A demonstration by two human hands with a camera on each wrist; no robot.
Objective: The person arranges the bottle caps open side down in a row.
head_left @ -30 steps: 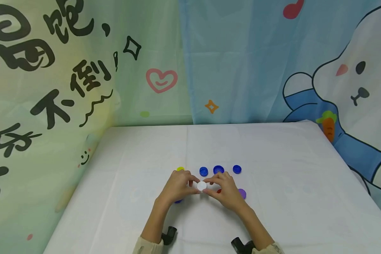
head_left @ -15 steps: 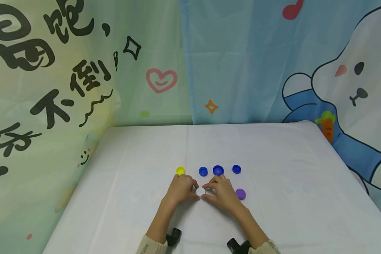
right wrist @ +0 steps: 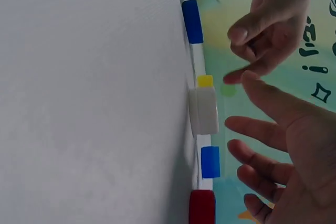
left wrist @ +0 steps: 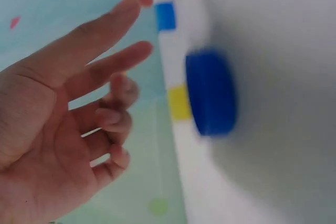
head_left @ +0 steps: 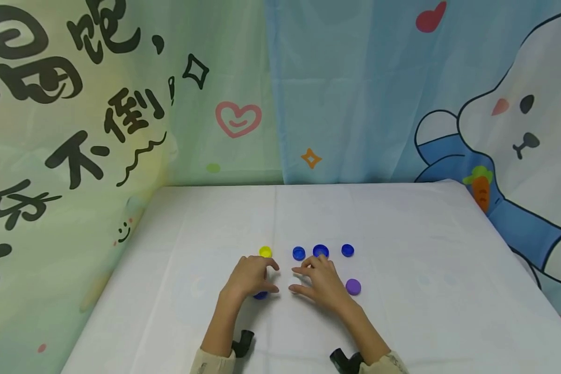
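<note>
Both hands are over the white cloth with fingers spread and nothing between them. My left hand is above a dark blue bottle cap, which appears large in the left wrist view. To its right, my right hand has thumb and forefinger apart, pointing toward the left hand. A white cap lies on the cloth just off the right fingertips in the right wrist view; in the head view it blends into the cloth. A red cap shows below it there, hidden by the right hand from the head camera.
Behind the hands lie a yellow cap and blue caps in a loose row, with a blue cap at the right fingertips. A purple cap lies right of the right hand. A printed curtain hangs behind the table.
Both hands held the white cap between them and brought it a little nearer the body, then let go of it. The left hand has since moved left, uncovering part of a blue cap.
</note>
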